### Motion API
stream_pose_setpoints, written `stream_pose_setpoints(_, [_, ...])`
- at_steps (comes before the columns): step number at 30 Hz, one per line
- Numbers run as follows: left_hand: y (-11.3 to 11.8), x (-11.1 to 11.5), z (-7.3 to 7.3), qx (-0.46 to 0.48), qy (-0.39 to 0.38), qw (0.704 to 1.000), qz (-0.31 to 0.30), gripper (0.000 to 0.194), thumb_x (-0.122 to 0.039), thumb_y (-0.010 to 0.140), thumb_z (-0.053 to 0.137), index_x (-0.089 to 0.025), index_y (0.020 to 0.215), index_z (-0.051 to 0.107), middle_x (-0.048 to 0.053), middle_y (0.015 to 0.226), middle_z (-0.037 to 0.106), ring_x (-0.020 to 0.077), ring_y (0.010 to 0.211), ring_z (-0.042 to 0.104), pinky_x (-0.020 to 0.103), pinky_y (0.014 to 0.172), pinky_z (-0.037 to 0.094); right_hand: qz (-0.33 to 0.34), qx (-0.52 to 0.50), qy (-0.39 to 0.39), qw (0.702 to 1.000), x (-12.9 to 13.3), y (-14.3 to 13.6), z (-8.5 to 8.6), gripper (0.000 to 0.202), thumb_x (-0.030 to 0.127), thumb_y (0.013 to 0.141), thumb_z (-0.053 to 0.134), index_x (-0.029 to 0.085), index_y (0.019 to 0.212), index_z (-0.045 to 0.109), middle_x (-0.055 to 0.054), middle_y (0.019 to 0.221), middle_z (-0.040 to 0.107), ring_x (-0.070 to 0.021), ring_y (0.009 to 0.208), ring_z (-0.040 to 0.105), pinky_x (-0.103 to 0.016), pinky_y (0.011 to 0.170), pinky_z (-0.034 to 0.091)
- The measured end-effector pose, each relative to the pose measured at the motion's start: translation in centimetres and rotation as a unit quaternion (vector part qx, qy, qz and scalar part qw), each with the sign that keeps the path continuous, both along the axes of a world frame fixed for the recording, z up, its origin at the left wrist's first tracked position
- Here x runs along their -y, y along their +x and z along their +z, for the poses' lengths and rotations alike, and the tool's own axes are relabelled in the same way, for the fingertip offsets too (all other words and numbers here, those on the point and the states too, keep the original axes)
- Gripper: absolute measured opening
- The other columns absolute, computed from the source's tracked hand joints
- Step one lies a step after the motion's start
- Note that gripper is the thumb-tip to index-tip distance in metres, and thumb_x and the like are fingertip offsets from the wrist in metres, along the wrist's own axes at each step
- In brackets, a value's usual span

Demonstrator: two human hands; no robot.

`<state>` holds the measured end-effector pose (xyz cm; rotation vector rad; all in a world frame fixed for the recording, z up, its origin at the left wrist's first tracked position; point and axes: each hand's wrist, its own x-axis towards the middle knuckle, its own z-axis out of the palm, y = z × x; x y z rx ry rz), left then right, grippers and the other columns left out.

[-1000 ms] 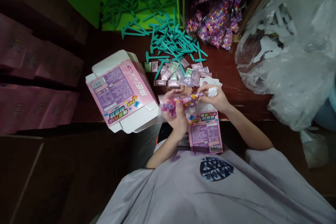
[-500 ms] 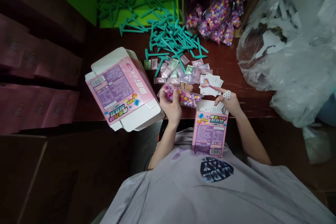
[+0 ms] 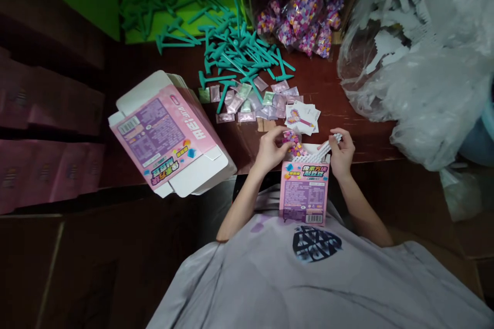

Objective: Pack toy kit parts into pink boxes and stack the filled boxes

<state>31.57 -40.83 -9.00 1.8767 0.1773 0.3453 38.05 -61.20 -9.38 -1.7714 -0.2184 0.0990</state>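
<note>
A small pink printed box (image 3: 304,191) stands upright against my chest at the table's near edge, its top open. My left hand (image 3: 270,150) grips a clear bag of multicoloured beads (image 3: 292,143) that sits partly inside the box's opening. My right hand (image 3: 341,151) pinches a white pegged plate (image 3: 324,151) at the box's top right. Both hands are close together above the box.
A stack of flat pink cartons (image 3: 166,136) lies at the left. Teal plastic tools (image 3: 235,54), small pastel sachets (image 3: 250,100) and printed cards (image 3: 303,115) are spread behind the hands. More bead bags (image 3: 301,15) and a large clear plastic sack (image 3: 420,61) are at the back right.
My left hand has carried the bead bag right and down into the box's opening. My right hand moved onto the white plate at the box top. The view shifted left.
</note>
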Motion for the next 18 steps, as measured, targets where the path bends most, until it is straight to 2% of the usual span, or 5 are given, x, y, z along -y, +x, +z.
stream_pose_setpoints(5, [-0.4, -0.3, 1.0, -0.045, 0.080, 0.991, -0.095, 0.037, -0.018, 0.079, 0.066, -0.019, 0.116, 0.063, 0.003, 0.093, 0.072, 0.0160, 0.074, 0.066, 0.026, 0.070, 0.051, 0.048, -0.009, -0.025, 0.998, 0.0, -0.8, -0.4, 0.028, 0.052, 0.086, 0.060, 0.024, 0.092, 0.061, -0.002, 0.068, 0.066, -0.0205, 0.061, 0.063, -0.033, 0.055, 0.050])
stream_pose_setpoints(7, [-0.8, -0.4, 0.7, -0.059, 0.075, 0.988, -0.121, 0.036, -0.023, 0.085, 0.061, -0.020, 0.121, 0.062, 0.003, 0.094, 0.073, 0.0170, 0.076, 0.067, 0.027, 0.073, 0.051, 0.023, 0.007, -0.022, 0.999, 0.0, -0.7, -0.6, 0.026, 0.049, 0.084, 0.063, 0.022, 0.086, 0.063, -0.003, 0.072, 0.067, -0.0196, 0.064, 0.063, -0.033, 0.059, 0.050])
stream_pose_setpoints(12, [-0.7, -0.6, 0.2, -0.040, 0.017, 0.996, -0.084, 0.031, -0.027, 0.089, 0.057, -0.020, 0.118, 0.065, 0.006, 0.110, 0.071, 0.0199, 0.096, 0.067, 0.030, 0.085, 0.051, -0.085, 0.046, 0.010, 0.995, -0.6, -0.7, -1.0, 0.022, 0.044, 0.082, 0.066, 0.022, 0.087, 0.065, -0.001, 0.075, 0.066, -0.0183, 0.067, 0.063, -0.035, 0.071, 0.052])
stream_pose_setpoints(15, [-0.5, -1.2, 0.8, -0.098, 0.048, 0.981, -0.158, 0.030, -0.026, 0.089, 0.057, -0.021, 0.117, 0.066, 0.005, 0.105, 0.073, 0.0195, 0.093, 0.068, 0.031, 0.086, 0.050, -0.013, 0.103, -0.049, 0.993, -0.9, -1.0, -0.7, 0.017, 0.040, 0.077, 0.071, 0.024, 0.082, 0.069, 0.002, 0.071, 0.068, -0.0194, 0.076, 0.065, -0.046, 0.100, 0.043])
stream_pose_setpoints(18, [-0.4, -1.6, 1.4, -0.134, 0.093, 0.973, -0.166, 0.024, -0.026, 0.088, 0.059, -0.023, 0.109, 0.069, 0.005, 0.098, 0.074, 0.0209, 0.090, 0.068, 0.033, 0.085, 0.050, 0.012, 0.050, -0.008, 0.999, -1.0, -1.1, -0.5, 0.016, 0.036, 0.077, 0.071, 0.024, 0.089, 0.071, 0.002, 0.071, 0.069, -0.0188, 0.070, 0.066, -0.043, 0.092, 0.048])
